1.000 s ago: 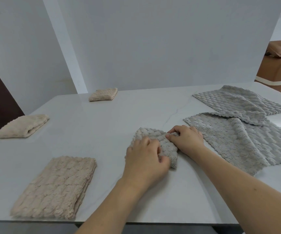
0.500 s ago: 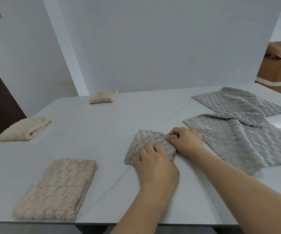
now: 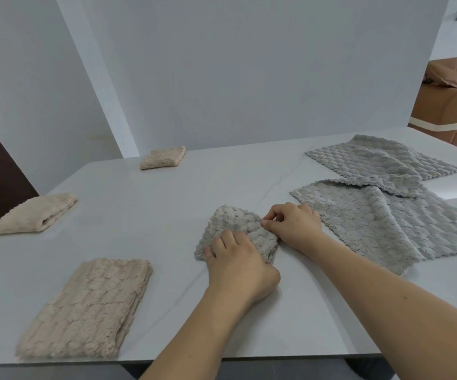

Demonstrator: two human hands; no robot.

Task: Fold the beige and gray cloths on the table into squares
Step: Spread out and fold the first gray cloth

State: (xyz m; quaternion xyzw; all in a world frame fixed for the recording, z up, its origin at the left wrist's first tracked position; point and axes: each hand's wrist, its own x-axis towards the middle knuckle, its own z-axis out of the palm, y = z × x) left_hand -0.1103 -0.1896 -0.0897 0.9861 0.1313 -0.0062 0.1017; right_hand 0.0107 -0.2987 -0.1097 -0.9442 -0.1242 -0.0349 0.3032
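Note:
A small folded gray cloth (image 3: 228,221) lies mid-table. My left hand (image 3: 238,260) presses flat on its near edge, fingers spread over it. My right hand (image 3: 293,224) pinches the cloth's right edge with thumb and fingers. Two unfolded gray cloths lie to the right: a near one (image 3: 381,223) and a far one (image 3: 381,157), overlapping. A beige cloth (image 3: 90,308) folded into a long rectangle lies at the near left. A folded beige cloth (image 3: 34,213) lies at the left edge and a small beige square (image 3: 163,157) at the far side.
The white table (image 3: 145,215) ends at a near edge just below my forearms. A white wall stands behind it. A brown sofa (image 3: 441,113) is at the far right, off the table.
My left hand has slid from the top of the folded gray cloth down to its near edge. My right hand stays pinching the right edge.

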